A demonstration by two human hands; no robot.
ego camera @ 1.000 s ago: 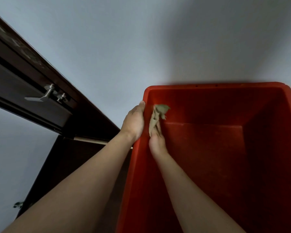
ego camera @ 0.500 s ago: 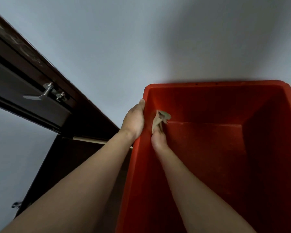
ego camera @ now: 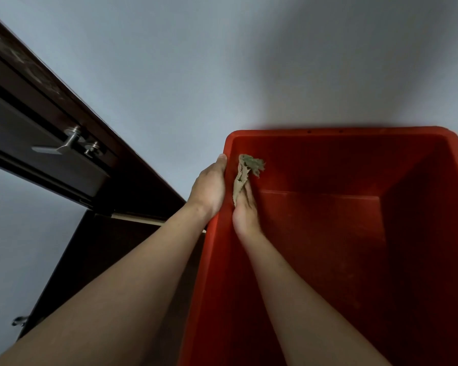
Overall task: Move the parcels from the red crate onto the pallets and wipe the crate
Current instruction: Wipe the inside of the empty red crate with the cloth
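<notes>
Your crate (ego camera: 328, 133) shows no parcels; left hand (ego camera: 209, 186) grips its rim, right hand (ego camera: 245, 210) holds a rag (ego camera: 245, 170), so wiping seems unfinished.

A plain grey-blue wall (ego camera: 196, 62) fills the top, with a dark shadow (ego camera: 341, 62) at 1 o'clock, and a dark brown door (ego camera: 16, 122) with a shiny metal handle (ego camera: 61, 147) stands at 9 o'clock.
</notes>
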